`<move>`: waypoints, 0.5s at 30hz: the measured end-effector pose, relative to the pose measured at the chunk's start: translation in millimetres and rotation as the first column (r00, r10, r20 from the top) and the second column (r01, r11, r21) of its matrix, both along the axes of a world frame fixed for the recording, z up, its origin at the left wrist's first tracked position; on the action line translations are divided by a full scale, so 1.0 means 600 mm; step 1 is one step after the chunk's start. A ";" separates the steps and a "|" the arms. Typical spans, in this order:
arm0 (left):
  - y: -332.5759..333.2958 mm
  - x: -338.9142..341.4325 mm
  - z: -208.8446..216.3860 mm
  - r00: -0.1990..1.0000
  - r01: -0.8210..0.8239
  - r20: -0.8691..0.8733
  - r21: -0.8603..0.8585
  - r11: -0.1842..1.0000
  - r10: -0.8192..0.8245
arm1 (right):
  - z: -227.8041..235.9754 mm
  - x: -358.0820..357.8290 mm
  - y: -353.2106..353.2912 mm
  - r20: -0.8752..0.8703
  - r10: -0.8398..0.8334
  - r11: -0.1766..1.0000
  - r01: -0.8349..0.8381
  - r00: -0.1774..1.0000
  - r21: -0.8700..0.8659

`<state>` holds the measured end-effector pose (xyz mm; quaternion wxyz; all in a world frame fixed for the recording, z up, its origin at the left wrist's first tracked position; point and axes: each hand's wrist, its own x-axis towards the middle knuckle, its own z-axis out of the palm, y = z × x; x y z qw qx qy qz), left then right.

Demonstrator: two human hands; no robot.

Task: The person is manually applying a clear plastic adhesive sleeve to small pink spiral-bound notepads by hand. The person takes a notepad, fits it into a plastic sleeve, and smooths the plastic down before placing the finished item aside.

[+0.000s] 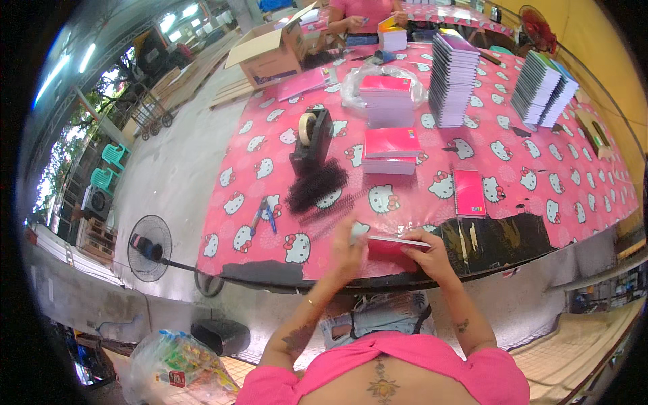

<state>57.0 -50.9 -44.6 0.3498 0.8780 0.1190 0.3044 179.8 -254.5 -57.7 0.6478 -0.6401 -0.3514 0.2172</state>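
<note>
A pink notebook (388, 248) is held edge-up over the near edge of the table, its white page edges showing along the top. My right hand (430, 255) grips its right end between thumb and fingers. My left hand (345, 253) is at its left end, smeared by motion, so its fingers are unclear. Just beyond lies a pile of black plastic spiral coils (317, 189), some strands trailing toward my left hand. To the right of the notebook lies a spiral-bound pink notebook (470, 193). Pink notebooks (391, 143) are stacked farther ahead.
A black tape dispenser (310, 142) stands behind the coils; pliers (257, 216) and a blue pen (270, 214) lie left. Tall notebook stacks (453, 81) and green-covered ones (536, 88) stand at right. An open cardboard box (270, 54) and a co-worker (364, 17) are beyond.
</note>
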 end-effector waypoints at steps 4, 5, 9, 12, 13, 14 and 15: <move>0.096 0.000 -0.009 0.977 -0.044 -0.174 0.408 0.912 0.125 | 0.015 -0.016 0.006 -0.167 0.032 0.999 -0.033 0.985 0.000; 0.092 -0.005 -0.011 0.985 -0.039 -0.149 0.328 0.944 0.092 | 0.005 -0.014 0.004 -0.163 0.058 0.998 -0.061 0.985 -0.018; 0.052 -0.023 0.023 0.999 0.008 -0.037 0.052 0.999 -0.006 | -0.003 -0.010 0.005 -0.029 0.048 0.998 -0.049 0.998 -0.034; 0.017 -0.057 0.057 0.998 0.035 -0.050 -0.123 0.992 -0.041 | -0.001 -0.007 0.002 -0.093 0.034 0.996 -0.042 0.995 -0.082; 0.010 -0.061 0.058 0.998 0.048 -0.036 -0.116 0.992 -0.052 | 0.001 -0.007 0.002 -0.085 0.031 0.996 -0.038 0.996 -0.082; 0.002 -0.062 0.061 0.998 0.061 -0.023 -0.109 0.992 -0.064 | 0.002 -0.006 0.002 -0.077 0.027 0.996 -0.033 0.997 -0.082; -0.003 -0.066 0.062 0.997 0.071 -0.014 -0.100 0.992 -0.073 | 0.003 -0.009 0.003 -0.073 0.025 0.996 -0.031 0.997 -0.081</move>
